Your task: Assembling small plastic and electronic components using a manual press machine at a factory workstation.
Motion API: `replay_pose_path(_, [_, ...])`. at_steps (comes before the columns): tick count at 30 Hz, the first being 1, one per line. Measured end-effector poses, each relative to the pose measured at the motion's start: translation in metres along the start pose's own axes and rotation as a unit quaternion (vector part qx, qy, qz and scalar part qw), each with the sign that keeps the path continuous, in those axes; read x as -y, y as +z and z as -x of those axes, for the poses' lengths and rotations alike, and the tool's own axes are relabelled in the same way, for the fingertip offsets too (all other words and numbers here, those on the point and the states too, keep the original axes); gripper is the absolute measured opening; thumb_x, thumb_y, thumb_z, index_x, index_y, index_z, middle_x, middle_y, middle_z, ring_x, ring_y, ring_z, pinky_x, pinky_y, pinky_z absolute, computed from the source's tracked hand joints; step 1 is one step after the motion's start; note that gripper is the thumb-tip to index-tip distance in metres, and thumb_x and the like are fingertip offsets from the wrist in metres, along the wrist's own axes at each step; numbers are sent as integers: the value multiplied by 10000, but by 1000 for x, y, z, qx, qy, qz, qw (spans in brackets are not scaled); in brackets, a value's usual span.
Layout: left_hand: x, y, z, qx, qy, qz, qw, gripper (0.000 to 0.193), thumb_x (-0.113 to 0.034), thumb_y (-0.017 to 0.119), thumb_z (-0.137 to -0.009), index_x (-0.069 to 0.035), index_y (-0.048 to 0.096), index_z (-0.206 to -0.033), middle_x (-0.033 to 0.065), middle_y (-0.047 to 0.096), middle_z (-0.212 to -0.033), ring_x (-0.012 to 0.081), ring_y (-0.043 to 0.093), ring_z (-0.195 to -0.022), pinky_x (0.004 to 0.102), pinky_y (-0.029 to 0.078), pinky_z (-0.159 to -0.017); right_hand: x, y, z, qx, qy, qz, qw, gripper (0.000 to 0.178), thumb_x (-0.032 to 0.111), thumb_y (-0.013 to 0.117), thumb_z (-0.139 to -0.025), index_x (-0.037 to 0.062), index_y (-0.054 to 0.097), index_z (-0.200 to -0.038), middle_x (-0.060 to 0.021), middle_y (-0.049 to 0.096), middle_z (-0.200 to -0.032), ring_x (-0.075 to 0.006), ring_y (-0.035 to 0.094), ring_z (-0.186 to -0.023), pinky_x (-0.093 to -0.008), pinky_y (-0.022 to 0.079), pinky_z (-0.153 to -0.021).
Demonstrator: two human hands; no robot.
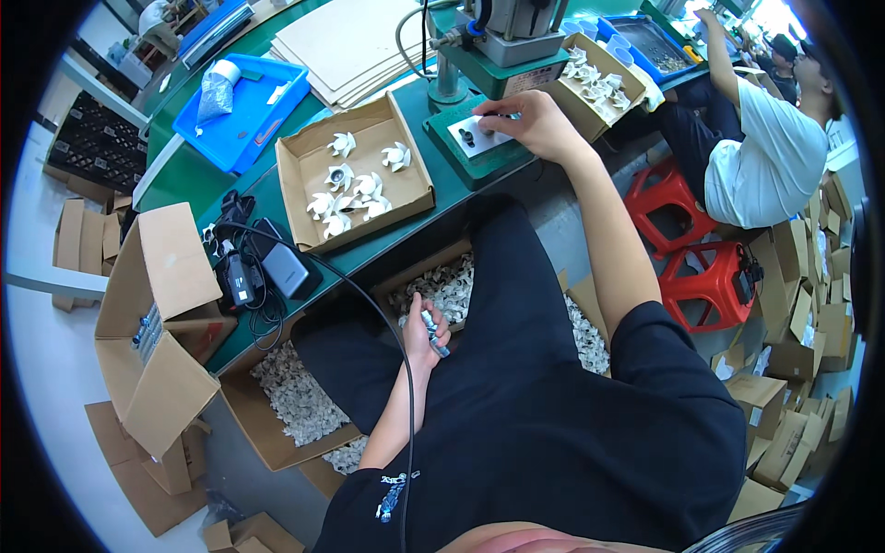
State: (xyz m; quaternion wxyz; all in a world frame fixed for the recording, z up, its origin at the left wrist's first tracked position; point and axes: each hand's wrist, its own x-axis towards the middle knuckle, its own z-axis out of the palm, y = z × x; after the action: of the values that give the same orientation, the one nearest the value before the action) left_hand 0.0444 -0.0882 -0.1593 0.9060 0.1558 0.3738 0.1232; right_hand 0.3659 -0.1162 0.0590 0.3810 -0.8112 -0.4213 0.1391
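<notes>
Black shirt cloth (544, 433) fills the foreground before a green worktop (441, 166), which bears a press (512, 69) and, left of it, an open carton (378, 221) of white bladed parts (369, 187). The right hand (535, 124) bends over the press's pale plate (489, 141); whether it pinches anything, I cannot tell. The left hand (421, 336) grips silvery metal pieces (442, 350).

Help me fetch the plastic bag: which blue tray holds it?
The blue tray just left of the pale boards holds the plastic bag; the right-hand tray, beyond the press, holds small loose pieces.
</notes>
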Motion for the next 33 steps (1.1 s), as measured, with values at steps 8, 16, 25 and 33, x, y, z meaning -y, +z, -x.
replay_pose_path(8, [-1, -13, -2, 17, 5, 16, 1000, 363, -449, 447, -1002, -143, 477, -809, 4, 418, -626, 106, 393, -454, 229, 289, -359, -52, -14, -19, -79, -91, -6, 993, 238, 204, 668, -882, 50, 714, -1057, -90, 716, -859, -130, 641, -754, -291, 507, -726])
replay_pose_path(16, [-5, -15, 0, 8, -2, 33, 999, 365, -445, 450, -1000, -141, 483, -801, 2, 416, -618, 104, 392, -461, 225, 274, -359, -158, -109, -104, -153, 122, 395, 897, 311, 245, 597, -870, 38, 670, -1091, -186, 666, -1123, -337, 641, -1045, -435, 506, -895])
replay_pose_path(25, [0, -14, -3, 12, -9, 17, 1000, 366, -441, 457, -998, -139, 490, -794, 11, 435, -610, 115, 405, -467, 232, 280, -365, -181, -106, -99, -151, 106, 358, 915, 223, 135, 565, -840, 53, 564, -1048, -164, 661, -991, -362, 638, -957, -467, 498, -849])
replay_pose_path(33, [0, -14, -5, 17, -27, 27, 999, 356, -431, 457, -999, -141, 490, -794, 10, 432, -621, 114, 402, -466, 228, 283, -374, -129, -89, -72, -350, -86, 144, 922, 231, 121, 644, -812, 24, 597, -1017, -161, 680, -914, -321, 669, -833, -398, 521, -758])
